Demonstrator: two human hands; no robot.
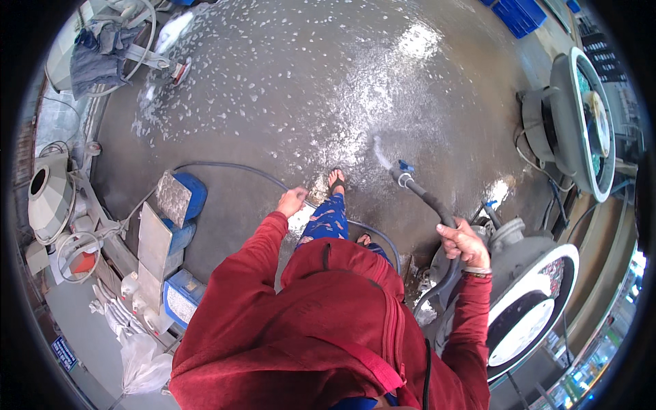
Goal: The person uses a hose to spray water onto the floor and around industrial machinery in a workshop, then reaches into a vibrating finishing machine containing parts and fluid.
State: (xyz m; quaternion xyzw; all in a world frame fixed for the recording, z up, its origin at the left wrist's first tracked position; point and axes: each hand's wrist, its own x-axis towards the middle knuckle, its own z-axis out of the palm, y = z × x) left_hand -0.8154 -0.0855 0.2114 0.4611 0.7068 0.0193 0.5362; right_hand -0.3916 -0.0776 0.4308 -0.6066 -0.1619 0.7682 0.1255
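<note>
My right hand [466, 244] is closed round a dark grey hose [432, 199] at the right. A blue-handled valve [406, 167] is fitted at the hose's far end, and water [380, 150] sprays from it onto the wet floor [328, 89]. The hose bends down behind my right hand towards my right side. My left hand [292, 201] hangs to the left of my leg, its fingers blurred and seemingly curled. A thinner grey hose [236, 166] passes right beside my left hand; whether the hand touches it I cannot make out.
White foam flecks spread across the far floor. Large round machines [567, 123] stand at the right, another [526, 307] close to my right arm. Blue crates [184, 198] and grey blocks [156, 236] line the left. A hexagonal drum [51, 195] is beyond them. My sandalled foot [336, 181] is on wet floor.
</note>
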